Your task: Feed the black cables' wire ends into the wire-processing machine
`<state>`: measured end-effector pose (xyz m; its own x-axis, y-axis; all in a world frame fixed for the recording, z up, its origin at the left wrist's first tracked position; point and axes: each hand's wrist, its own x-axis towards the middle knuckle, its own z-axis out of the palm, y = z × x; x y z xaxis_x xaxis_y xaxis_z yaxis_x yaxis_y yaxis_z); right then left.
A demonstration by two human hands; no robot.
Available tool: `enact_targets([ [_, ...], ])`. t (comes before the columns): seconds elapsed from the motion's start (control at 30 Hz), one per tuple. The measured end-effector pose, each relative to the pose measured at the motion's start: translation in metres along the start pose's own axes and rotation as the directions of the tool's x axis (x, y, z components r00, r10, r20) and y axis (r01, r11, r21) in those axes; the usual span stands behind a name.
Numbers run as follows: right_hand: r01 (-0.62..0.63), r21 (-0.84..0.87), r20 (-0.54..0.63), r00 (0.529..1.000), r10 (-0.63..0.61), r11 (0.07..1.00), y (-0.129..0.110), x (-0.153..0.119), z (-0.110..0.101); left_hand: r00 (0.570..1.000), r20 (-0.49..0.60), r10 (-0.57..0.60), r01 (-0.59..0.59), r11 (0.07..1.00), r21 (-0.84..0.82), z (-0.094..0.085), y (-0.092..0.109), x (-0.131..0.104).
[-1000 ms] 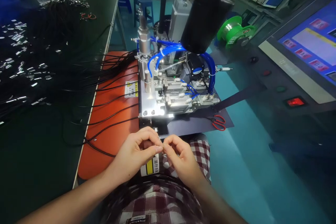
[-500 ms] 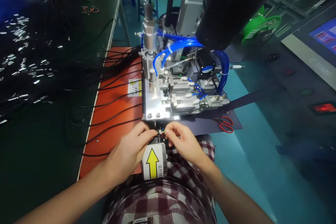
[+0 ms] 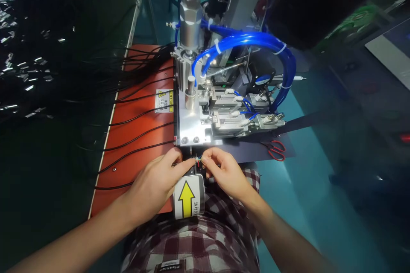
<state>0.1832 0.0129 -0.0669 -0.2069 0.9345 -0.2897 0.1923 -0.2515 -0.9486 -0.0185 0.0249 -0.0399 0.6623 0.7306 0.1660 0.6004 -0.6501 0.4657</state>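
Note:
Low in the middle, in front of the machine, my two hands meet fingertip to fingertip. My left hand (image 3: 158, 175) is closed in a pinch at the end of a black cable (image 3: 112, 187), which runs in under it from the left. Thin coloured wires (image 3: 198, 159) show in the small gap between the hands, one of them red. My right hand (image 3: 224, 170) pinches these wires between thumb and forefinger; the exact grip is hidden by the fingers. Just below lies a machine part with a yellow arrow label (image 3: 186, 198).
The metal machine (image 3: 192, 123) with blue air hoses (image 3: 246, 38) stands right ahead. Several black cables lie across the orange board (image 3: 137, 132) on the left. Red-handled scissors (image 3: 277, 150) lie to the right. A dark table (image 3: 64, 149) holds a heap of cables.
The view has shifted slightly, so the machine looks nearer. My hands stay together in the same place, and the coloured wires now sit closer in between the fingertips.

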Motion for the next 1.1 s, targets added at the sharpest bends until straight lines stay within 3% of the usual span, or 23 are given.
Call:
enact_targets([
  [0.77, 0.022, -0.069, -0.053, 0.998, -0.026, 0.997, -0.0009, -0.0033, 0.0038, 1.000, -0.014, 0.010, -0.010, 0.998, 0.056, 0.0028, 0.0001, -0.0012],
  [1.1, -0.069, -0.079, -0.062, 0.996, 0.064, 0.994, -0.0078, -0.0035, 0.0039, 0.995, -0.046, 0.083, -0.077, 0.989, 0.122, 0.0027, -0.0010, 0.0000],
])
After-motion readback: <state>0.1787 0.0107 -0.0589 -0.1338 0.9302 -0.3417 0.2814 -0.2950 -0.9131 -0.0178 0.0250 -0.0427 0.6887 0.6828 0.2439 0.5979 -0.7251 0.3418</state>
